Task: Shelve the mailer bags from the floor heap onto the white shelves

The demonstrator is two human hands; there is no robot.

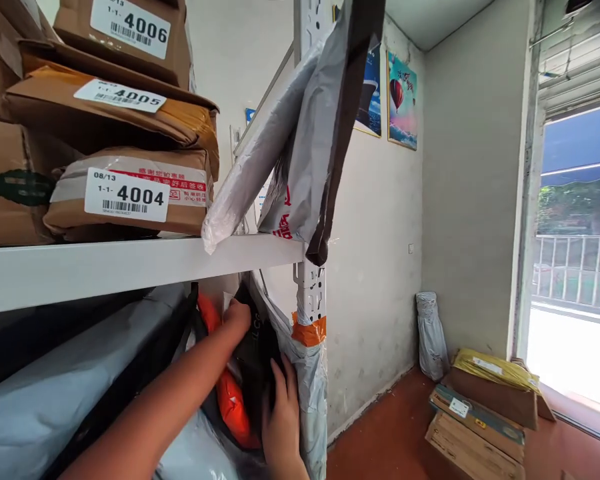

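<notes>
Black plastic parcel [256, 352] wedged upright on the lower shelf, under the white metal shelf board [130, 267], between an orange plastic bag [230, 400] and a grey plastic mailer [310, 387] beside the white upright post [310, 293]. Left hand [237, 315] at the end of a bare forearm stretched up from bottom left, reaching in at the parcel's top edge; fingers tucked out of sight among the parcels, grip impossible to tell. Right hand [280, 417] raised from below, laid against the parcel's near face, fingers [279, 377] extended and flat on it, not clasped around anything. Thumb hidden; wrist cut off by the lower frame edge. Faint lettering on the parcel, too dim to read.
</notes>
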